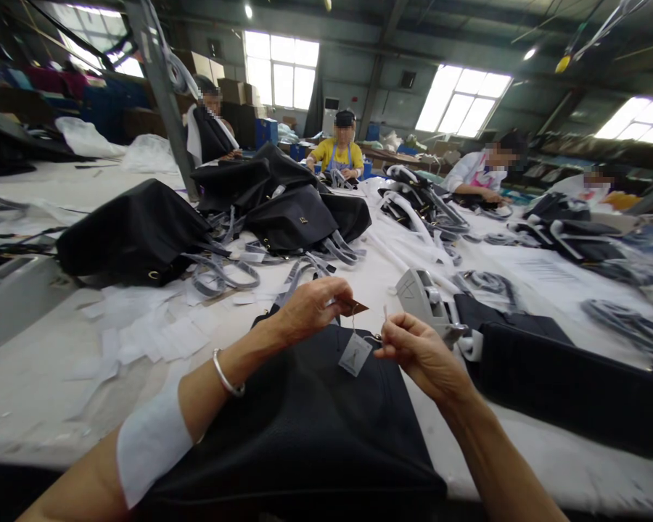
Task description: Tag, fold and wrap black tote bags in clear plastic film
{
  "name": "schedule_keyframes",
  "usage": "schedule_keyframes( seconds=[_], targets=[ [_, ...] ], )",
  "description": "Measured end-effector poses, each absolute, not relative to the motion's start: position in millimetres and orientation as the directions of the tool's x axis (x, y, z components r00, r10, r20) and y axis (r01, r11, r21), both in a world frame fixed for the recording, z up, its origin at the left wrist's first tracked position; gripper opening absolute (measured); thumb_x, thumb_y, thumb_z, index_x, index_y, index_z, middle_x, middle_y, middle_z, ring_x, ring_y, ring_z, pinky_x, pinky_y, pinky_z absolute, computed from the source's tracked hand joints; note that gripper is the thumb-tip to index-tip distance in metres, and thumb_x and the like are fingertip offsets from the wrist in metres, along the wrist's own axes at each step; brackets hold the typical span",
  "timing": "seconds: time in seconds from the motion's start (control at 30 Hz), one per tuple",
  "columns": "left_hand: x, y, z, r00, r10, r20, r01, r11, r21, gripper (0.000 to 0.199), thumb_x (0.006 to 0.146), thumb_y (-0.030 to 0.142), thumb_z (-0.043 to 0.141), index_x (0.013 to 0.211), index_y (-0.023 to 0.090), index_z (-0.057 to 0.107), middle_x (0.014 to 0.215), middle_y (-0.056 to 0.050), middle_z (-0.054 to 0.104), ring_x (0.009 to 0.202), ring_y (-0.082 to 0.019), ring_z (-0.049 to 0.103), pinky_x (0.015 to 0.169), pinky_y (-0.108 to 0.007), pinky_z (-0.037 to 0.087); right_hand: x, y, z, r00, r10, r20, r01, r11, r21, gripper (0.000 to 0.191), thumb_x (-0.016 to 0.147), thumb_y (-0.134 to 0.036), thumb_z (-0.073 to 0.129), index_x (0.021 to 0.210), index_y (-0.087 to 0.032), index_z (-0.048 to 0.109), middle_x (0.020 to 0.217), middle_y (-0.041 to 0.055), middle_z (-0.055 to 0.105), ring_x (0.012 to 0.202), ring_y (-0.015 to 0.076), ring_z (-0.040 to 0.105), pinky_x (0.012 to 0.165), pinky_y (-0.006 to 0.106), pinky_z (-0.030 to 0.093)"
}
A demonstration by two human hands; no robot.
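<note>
Left hand (pixel 316 306) tight on a brown tag (pixel 355 307), right hand (pixel 416 349) on pale string (pixel 368 337), smooth black bag (pixel 310 420) beneath.

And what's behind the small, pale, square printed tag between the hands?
Behind the pale tag, the big, smooth, leather-like black bag shows around its edges. The patch directly behind is covered; details there cannot be seen.

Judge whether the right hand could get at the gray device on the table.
Probably yes: the right hand is close to the gray device, and nothing appears to stand between them, though it seems to pinch a thin cord.
</note>
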State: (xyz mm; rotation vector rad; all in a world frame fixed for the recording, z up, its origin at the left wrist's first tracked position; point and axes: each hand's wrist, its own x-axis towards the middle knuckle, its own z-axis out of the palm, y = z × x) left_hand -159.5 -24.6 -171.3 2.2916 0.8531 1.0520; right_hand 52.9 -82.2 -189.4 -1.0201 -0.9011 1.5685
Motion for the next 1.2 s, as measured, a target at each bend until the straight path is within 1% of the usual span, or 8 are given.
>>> schedule_keyframes(
  seconds=[0.13,0.33,0.57,0.67,0.77,0.87,0.97,1.2],
  targets=[
    [-164.4,-17.3,-164.8,0.535,0.649,0.541,0.335,-0.751,0.569,0.008,0.089,0.014,0.056,0.085,0.019,0.061,0.086,-0.004,0.060,0.084,-0.017,0.055,0.079,-0.026,0.039,62.7,-86.4,-198.4,-0.236,0.944,-0.231,-0.185,-0.277,-0.943,0.033,0.065,-0.040,0.086,0.068,-0.015,0.065,0.048,-0.0061,0.051,0.034,0.0038,0.041,0.039,0.019,0.047],
    [-168.4,-10.4,-170.2,0.683,0.653,0.328,0.386,-0.703,0.597,0.006,0.086,0.016,0.058,0.084,0.019,0.063,0.088,-0.004,0.063,0.082,-0.018,0.057,0.075,-0.024,0.040,86.3,-91.5,-187.1,-0.063,0.996,-0.067,-0.371,-0.085,-0.925,0.023,0.067,-0.035,0.085,0.071,-0.017,0.071,0.048,-0.0055,0.047,0.037,0.0042,0.035,0.034,0.017,0.035],
    [-161.4,17.0,-194.3,0.772,0.626,0.107,0.488,-0.692,0.532,0.032,0.083,0.009,0.047,0.107,0.021,0.064,0.109,-0.006,0.064,0.100,-0.021,0.059,0.088,-0.027,0.040,93.8,-84.0,-184.2,0.074,0.993,0.097,-0.412,0.119,-0.903,0.015,0.074,-0.029,0.077,0.066,-0.021,0.069,0.107,0.0073,0.071,0.111,0.0225,0.060,0.094,0.032,0.050],
    [-152.8,38.6,-214.5,0.746,0.666,0.005,0.606,-0.683,0.407,0.024,0.086,0.012,0.049,0.101,0.020,0.066,0.102,-0.008,0.067,0.095,-0.023,0.060,0.084,-0.028,0.040,92.5,-77.8,-182.0,0.077,0.996,0.044,-0.536,0.079,-0.840,0.019,0.074,-0.033,0.077,0.064,-0.021,0.067,0.089,0.0067,0.074,0.096,0.0229,0.067,0.093,0.039,0.051],
    [-146.1,54.8,-236.4,0.747,0.662,-0.067,0.641,-0.689,0.339,0.013,0.086,0.019,0.056,0.078,0.018,0.066,0.079,-0.008,0.067,0.080,-0.023,0.061,0.083,-0.031,0.039,92.4,-72.0,-182.3,0.127,0.991,0.034,-0.534,0.098,-0.840,0.022,0.072,-0.036,0.079,0.067,-0.020,0.065,0.073,0.0018,0.070,0.057,0.0126,0.061,0.056,0.026,0.052],
    [-142.6,62.3,-252.1,0.719,0.688,-0.101,0.684,-0.674,0.279,0.021,0.088,0.026,0.056,0.072,0.017,0.065,0.068,-0.008,0.063,0.073,-0.024,0.060,0.082,-0.034,0.039,90.6,-63.2,-192.4,0.155,0.983,0.096,-0.300,0.139,-0.944,0.028,0.075,-0.044,0.076,0.070,-0.019,0.063,0.064,-0.0007,0.065,0.040,0.0062,0.041,0.036,0.019,0.028],
    [-139.6,63.2,-259.1,0.677,0.729,-0.101,0.728,-0.643,0.239,0.022,0.090,0.031,0.053,0.080,0.016,0.067,0.070,-0.010,0.063,0.075,-0.026,0.060,0.082,-0.038,0.041,84.6,-48.5,-210.4,0.104,0.986,0.128,0.101,0.117,-0.988,0.030,0.080,-0.048,0.068,0.074,-0.019,0.063,0.066,0.0010,0.066,0.045,0.0092,0.045,0.041,0.022,0.031],
    [-130.0,56.6,-260.2,0.598,0.791,-0.132,0.796,-0.566,0.215,0.019,0.083,0.021,0.055,0.068,0.015,0.065,0.086,-0.017,0.065,0.094,-0.032,0.058,0.092,-0.046,0.039,61.5,-8.5,-246.6,-0.056,0.997,0.052,0.745,0.077,-0.662,0.017,0.088,-0.028,0.052,0.091,-0.021,0.067,0.089,0.0065,0.072,0.085,0.0210,0.064,0.075,0.030,0.042]
  ],
)
